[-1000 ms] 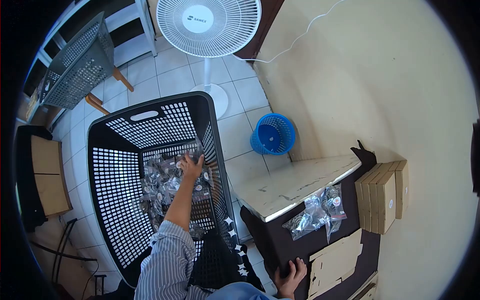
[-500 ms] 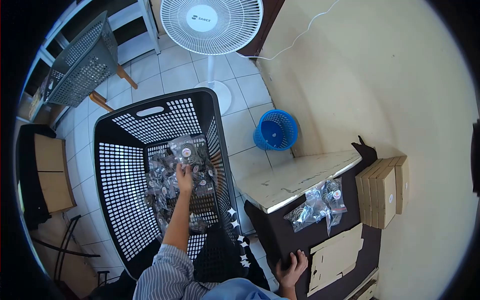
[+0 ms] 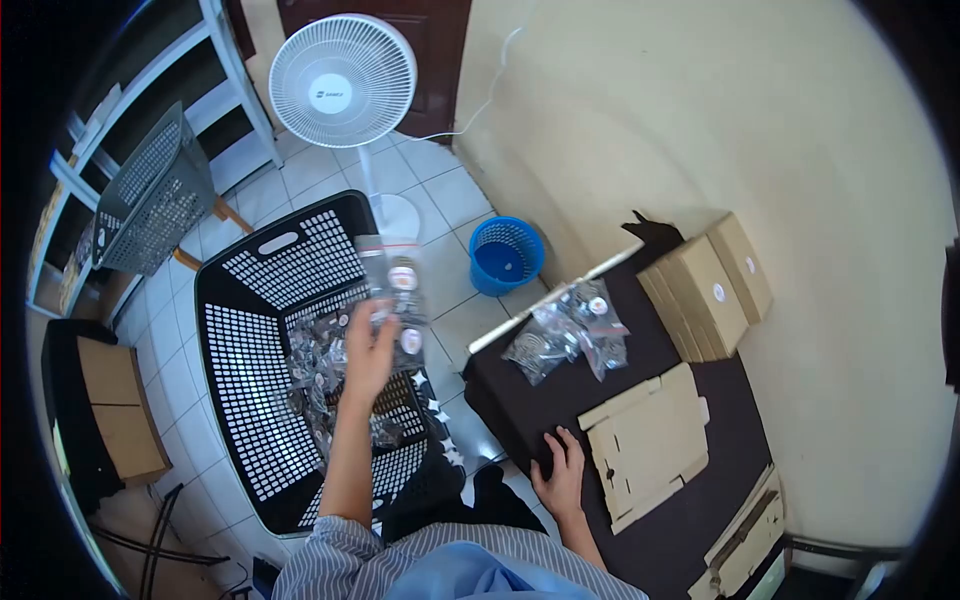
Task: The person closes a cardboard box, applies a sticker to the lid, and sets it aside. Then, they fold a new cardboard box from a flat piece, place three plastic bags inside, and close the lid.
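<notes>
My left hand (image 3: 370, 360) is closed on clear zip bags (image 3: 405, 290) with round white labels and dark contents, raised over the near right side of a large black plastic basket (image 3: 245, 385). More such bags (image 3: 318, 365) lie heaped in the basket. My right hand (image 3: 562, 472) rests on the edge of the dark-covered table (image 3: 530, 420), fingers spread and holding nothing. Beside its fingertips lies a flat cut cardboard box blank (image 3: 650, 445). Several clear bags (image 3: 570, 335) sit on the table beyond that hand.
Folded brown boxes (image 3: 700, 300) stand stacked against the wall. A blue bin (image 3: 507, 258) and a white standing fan (image 3: 345, 85) are on the tiled floor. A grey basket (image 3: 155, 200) is at the left; another cardboard piece (image 3: 745, 540) lies at the table's near right.
My left hand has lifted bags up out of the basket. The view has swung, so the table, boxes and fan sit further left. My right hand stays at the table edge.
</notes>
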A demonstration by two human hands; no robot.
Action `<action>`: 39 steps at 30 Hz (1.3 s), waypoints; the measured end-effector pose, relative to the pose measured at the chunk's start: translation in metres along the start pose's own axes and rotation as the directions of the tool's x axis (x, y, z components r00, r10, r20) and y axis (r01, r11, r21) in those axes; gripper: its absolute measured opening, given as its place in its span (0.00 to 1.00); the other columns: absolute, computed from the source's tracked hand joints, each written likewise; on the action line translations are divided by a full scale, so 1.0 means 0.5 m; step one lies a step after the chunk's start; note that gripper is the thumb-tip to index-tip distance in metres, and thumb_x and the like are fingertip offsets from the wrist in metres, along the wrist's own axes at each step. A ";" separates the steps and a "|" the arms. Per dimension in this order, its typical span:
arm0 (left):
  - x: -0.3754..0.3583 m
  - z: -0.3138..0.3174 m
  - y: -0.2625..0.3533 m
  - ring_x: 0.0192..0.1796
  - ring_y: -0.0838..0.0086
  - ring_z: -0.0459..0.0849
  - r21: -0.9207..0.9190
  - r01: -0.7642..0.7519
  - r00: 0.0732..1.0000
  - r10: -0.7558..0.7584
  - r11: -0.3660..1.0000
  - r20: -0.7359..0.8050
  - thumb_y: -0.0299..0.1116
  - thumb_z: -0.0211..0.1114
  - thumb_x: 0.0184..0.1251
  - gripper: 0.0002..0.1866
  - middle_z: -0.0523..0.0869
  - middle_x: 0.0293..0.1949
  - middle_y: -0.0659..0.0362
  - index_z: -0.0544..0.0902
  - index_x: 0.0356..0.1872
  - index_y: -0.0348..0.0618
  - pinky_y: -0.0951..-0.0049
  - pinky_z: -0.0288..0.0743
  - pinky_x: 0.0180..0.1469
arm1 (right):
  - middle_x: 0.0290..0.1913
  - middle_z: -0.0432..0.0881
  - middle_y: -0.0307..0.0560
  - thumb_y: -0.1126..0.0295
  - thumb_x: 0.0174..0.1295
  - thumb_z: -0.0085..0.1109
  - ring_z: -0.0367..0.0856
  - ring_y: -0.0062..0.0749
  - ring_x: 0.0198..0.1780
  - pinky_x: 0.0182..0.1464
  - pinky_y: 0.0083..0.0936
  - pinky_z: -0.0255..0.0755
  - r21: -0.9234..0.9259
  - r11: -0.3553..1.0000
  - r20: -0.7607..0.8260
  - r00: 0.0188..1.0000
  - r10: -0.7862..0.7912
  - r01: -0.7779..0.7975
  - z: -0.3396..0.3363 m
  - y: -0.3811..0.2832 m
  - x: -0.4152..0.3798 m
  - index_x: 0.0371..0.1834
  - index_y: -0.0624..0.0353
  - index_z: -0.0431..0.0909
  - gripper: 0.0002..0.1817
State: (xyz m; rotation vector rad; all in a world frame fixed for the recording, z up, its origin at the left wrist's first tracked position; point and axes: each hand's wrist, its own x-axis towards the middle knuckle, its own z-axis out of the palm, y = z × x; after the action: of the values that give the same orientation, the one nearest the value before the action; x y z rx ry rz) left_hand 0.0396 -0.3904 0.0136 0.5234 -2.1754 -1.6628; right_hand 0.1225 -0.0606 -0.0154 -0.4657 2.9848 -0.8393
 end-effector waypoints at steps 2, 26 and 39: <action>-0.033 0.081 0.065 0.38 0.77 0.75 -0.102 0.012 0.979 0.010 0.995 0.205 0.27 0.57 0.63 0.10 0.78 0.36 0.57 0.74 0.45 0.37 0.75 0.71 0.37 | 0.60 0.66 0.56 0.74 0.45 0.65 0.64 0.52 0.62 0.63 0.42 0.58 0.099 0.994 -0.048 0.998 0.049 -0.044 -0.024 0.008 -0.023 0.54 0.57 0.70 0.29; -0.342 0.457 0.102 0.60 0.60 0.66 -0.039 -0.616 0.458 0.398 0.787 0.795 0.27 0.57 0.52 0.24 0.71 0.56 0.54 0.71 0.55 0.41 0.60 0.58 0.61 | 0.46 0.79 0.46 0.73 0.43 0.65 0.76 0.43 0.53 0.58 0.38 0.68 0.107 0.986 -0.227 0.963 0.148 -0.126 -0.192 0.286 -0.268 0.37 0.57 0.80 0.15; -0.351 0.524 0.054 0.56 0.56 0.67 0.164 -0.521 0.620 0.240 0.838 0.747 0.30 0.65 0.52 0.32 0.69 0.53 0.50 0.66 0.61 0.42 0.57 0.61 0.59 | 0.45 0.73 0.55 0.66 0.47 0.66 0.72 0.49 0.50 0.53 0.42 0.65 0.116 0.615 -0.623 0.425 0.656 -0.780 -0.158 0.309 -0.299 0.56 0.62 0.69 0.31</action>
State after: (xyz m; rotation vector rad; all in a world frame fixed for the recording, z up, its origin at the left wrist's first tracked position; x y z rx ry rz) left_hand 0.0623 -0.0782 -0.0346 -0.6224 -2.8819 -1.3128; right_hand 0.2154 0.1479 -0.0379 1.3392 3.2252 -0.6534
